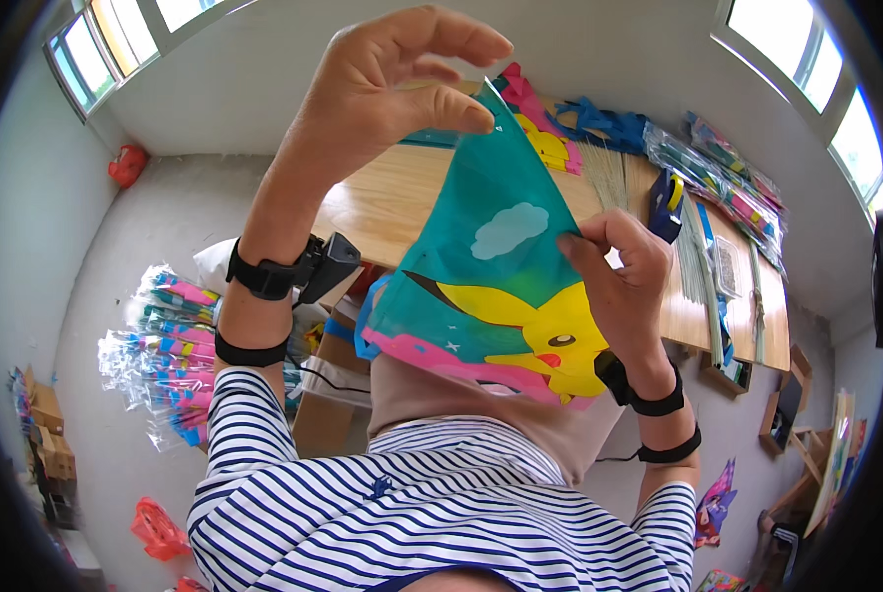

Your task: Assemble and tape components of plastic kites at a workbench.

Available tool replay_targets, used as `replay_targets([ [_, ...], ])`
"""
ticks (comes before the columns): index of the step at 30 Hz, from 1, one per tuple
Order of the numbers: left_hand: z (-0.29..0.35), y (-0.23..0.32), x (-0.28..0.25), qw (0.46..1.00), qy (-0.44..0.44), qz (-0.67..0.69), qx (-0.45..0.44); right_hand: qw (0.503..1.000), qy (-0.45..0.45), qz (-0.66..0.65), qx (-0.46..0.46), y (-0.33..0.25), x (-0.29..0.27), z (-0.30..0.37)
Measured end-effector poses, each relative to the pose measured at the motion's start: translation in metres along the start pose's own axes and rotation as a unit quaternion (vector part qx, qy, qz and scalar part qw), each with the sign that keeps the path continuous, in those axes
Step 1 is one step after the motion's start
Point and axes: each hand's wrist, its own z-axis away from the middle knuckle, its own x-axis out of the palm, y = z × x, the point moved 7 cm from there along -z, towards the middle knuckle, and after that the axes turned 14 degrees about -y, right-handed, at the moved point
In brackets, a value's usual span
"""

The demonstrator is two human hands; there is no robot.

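A thin teal kite sail (441,212) hangs in front of me, its pointed tip up. On it are a pale cloud, a yellow long-eared cartoon figure and a pink lower border. With thumb and fingers, my right hand (629,271) pinches the sail's right edge. My left hand (402,84) is raised beside the tip, thumb and fingers curved and apart. The left thumb overlaps the sail's upper edge; whether it touches the cloth is hard to tell. A slim pale strip shows along the edge near the tip. Straps and small black devices sit on both my wrists.
Behind the sail stands a wooden table (363,212) with bundled thin rods (693,261), a dark blue tool with yellow (666,205), blue cloth (609,126) and plastic-wrapped packs (708,178). Many wrapped packs (170,340) are piled at left. A red bag (158,528) lies on the floor.
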Motion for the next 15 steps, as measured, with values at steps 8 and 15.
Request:
replay_targets([
  [8,-0.029,0.034,0.051,0.904,-0.182,-0.379,0.072,0.999,0.021,0.020,-0.018,0.012,0.006,-0.011],
  [15,-0.031,0.043,0.060,0.895,-0.226,-0.378,0.068,0.999,0.018,0.024,-0.037,0.013,0.011,-0.015],
])
